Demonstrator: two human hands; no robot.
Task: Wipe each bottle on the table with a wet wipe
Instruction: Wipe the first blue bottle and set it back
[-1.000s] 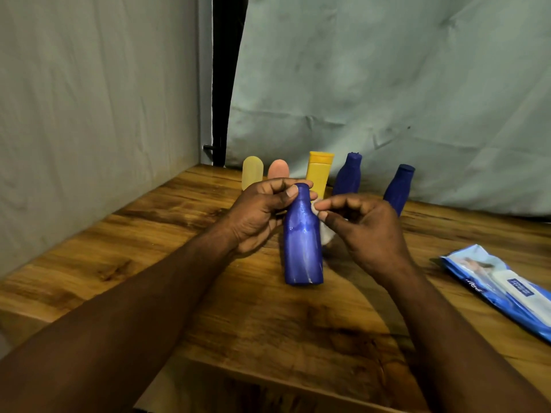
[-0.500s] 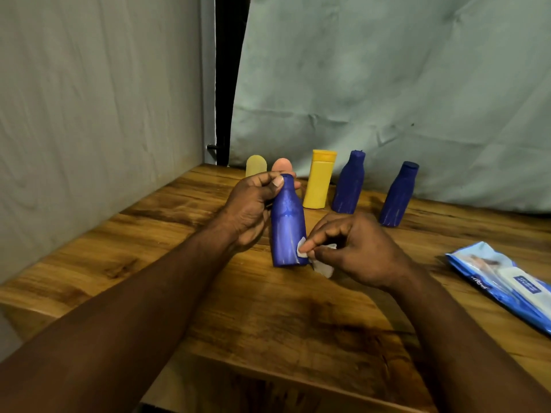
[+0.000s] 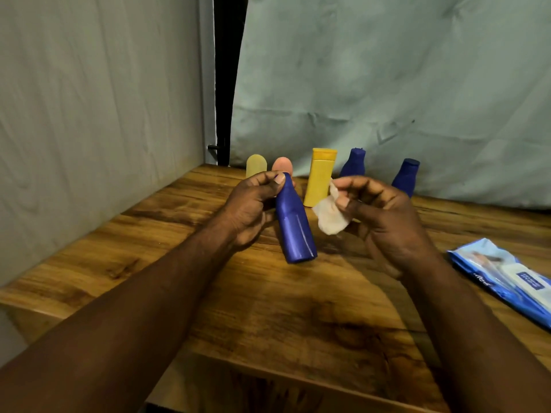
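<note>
My left hand grips a blue bottle by its neck and holds it tilted above the wooden table, base toward me. My right hand pinches a crumpled white wet wipe just right of that bottle, apart from it. At the back stand a pale yellow bottle, a pink bottle partly behind my left hand, a yellow bottle and two more blue bottles.
A blue wet wipe pack lies flat at the table's right edge. Grey cloth hangs behind the table and a wall closes the left side. The table's front edge runs across the lower view.
My right hand has lifted the wipe off the bottle's lower side and moved it up and right. The held bottle has tilted, its base swinging toward me.
</note>
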